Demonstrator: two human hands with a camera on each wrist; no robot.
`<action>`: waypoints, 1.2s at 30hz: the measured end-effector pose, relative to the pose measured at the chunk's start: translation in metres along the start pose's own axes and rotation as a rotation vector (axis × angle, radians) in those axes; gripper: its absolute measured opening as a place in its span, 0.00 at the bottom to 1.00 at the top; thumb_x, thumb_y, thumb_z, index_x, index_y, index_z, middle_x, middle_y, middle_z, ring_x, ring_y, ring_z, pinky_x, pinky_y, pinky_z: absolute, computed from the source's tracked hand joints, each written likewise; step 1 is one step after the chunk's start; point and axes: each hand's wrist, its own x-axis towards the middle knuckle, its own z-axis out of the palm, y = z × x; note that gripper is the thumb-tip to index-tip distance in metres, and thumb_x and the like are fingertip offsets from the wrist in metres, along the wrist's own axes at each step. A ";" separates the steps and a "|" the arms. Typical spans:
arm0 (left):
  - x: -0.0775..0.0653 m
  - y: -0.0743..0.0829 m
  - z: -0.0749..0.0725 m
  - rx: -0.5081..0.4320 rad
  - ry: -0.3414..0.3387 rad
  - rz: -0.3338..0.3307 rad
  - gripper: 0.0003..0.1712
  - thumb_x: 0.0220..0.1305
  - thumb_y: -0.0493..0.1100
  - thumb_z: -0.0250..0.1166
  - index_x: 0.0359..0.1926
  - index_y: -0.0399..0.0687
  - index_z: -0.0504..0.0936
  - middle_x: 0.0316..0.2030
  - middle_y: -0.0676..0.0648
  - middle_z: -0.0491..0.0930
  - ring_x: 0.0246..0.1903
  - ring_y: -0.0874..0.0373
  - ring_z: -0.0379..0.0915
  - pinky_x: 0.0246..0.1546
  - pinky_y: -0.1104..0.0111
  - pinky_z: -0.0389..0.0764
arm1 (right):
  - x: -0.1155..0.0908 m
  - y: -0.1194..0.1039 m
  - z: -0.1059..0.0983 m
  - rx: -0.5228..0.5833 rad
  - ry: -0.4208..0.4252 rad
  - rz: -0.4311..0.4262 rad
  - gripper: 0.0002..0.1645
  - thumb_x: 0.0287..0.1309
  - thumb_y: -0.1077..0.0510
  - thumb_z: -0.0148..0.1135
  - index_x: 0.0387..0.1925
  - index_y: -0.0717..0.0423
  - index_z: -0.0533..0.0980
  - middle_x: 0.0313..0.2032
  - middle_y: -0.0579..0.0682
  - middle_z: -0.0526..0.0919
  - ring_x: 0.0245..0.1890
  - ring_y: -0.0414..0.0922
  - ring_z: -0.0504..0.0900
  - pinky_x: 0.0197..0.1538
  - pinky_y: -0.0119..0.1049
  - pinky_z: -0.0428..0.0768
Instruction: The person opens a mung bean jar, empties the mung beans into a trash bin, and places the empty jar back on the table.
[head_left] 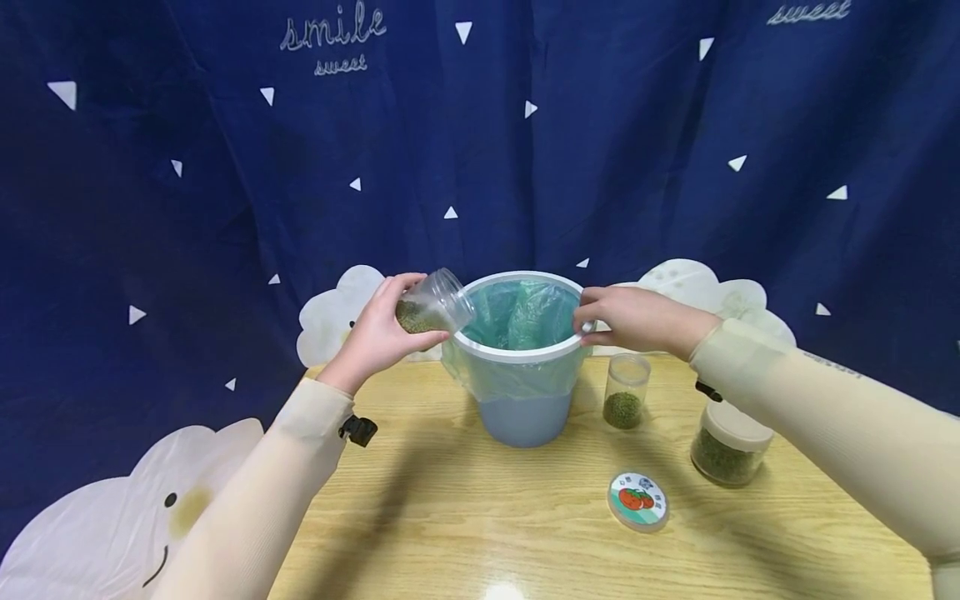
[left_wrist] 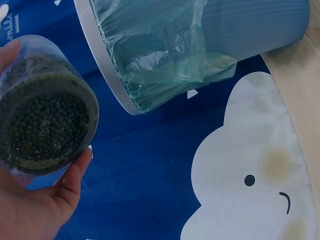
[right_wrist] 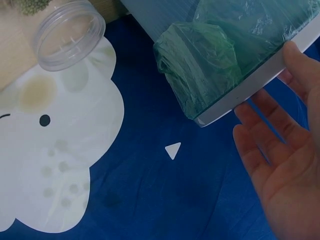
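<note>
My left hand (head_left: 375, 340) grips a clear plastic jar (head_left: 433, 303) partly filled with small green beans (left_wrist: 50, 130). The jar is tilted, its open mouth toward the left rim of a trash bin (head_left: 523, 421); the beans lie at its base end. A green plastic liner (head_left: 517, 312) lines the bin and folds over its outside, under a white rim ring (head_left: 517, 356). On the bin's right side my right hand (head_left: 637, 318) holds the rim, thumb on one side and fingers on the other, as the right wrist view shows.
Right of the bin stands an open clear jar (head_left: 627, 387) with green beans. Beside it is a wider lidded jar (head_left: 729, 446) of green contents, below my right forearm. A round lid (head_left: 637, 502) with a tomato picture lies on the wooden table (head_left: 450, 517). A blue curtain (head_left: 420, 125) hangs behind.
</note>
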 end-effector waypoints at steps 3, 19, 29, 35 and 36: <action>0.002 0.000 0.001 0.002 0.004 -0.024 0.50 0.45 0.52 0.85 0.67 0.51 0.69 0.60 0.45 0.73 0.57 0.48 0.73 0.58 0.53 0.77 | 0.000 -0.001 0.000 -0.004 0.003 0.000 0.07 0.57 0.57 0.76 0.33 0.46 0.82 0.36 0.47 0.81 0.33 0.42 0.80 0.39 0.42 0.83; 0.008 0.000 0.006 -0.013 0.002 -0.055 0.47 0.47 0.52 0.84 0.62 0.50 0.65 0.60 0.42 0.74 0.59 0.45 0.73 0.61 0.49 0.76 | -0.001 -0.002 0.000 -0.004 -0.009 0.015 0.06 0.59 0.58 0.75 0.33 0.46 0.82 0.37 0.49 0.82 0.34 0.42 0.81 0.39 0.43 0.83; 0.009 0.000 0.010 -0.017 0.003 -0.055 0.46 0.49 0.53 0.83 0.62 0.50 0.66 0.62 0.41 0.73 0.61 0.44 0.71 0.64 0.48 0.73 | -0.002 -0.002 0.001 -0.013 -0.020 0.029 0.05 0.59 0.57 0.75 0.35 0.48 0.83 0.38 0.49 0.82 0.35 0.43 0.82 0.41 0.43 0.83; 0.010 -0.001 0.012 -0.023 0.004 -0.058 0.45 0.50 0.54 0.82 0.64 0.52 0.67 0.63 0.41 0.72 0.61 0.45 0.71 0.62 0.48 0.75 | -0.002 -0.002 0.001 -0.013 -0.021 0.038 0.05 0.59 0.57 0.75 0.36 0.49 0.83 0.38 0.49 0.82 0.36 0.44 0.82 0.42 0.43 0.84; 0.010 -0.001 0.012 -0.023 0.004 -0.057 0.45 0.50 0.54 0.82 0.64 0.52 0.67 0.63 0.41 0.72 0.61 0.45 0.71 0.62 0.48 0.75 | -0.002 -0.002 0.001 -0.014 -0.020 0.038 0.05 0.59 0.57 0.75 0.36 0.49 0.83 0.38 0.49 0.82 0.36 0.44 0.82 0.42 0.43 0.84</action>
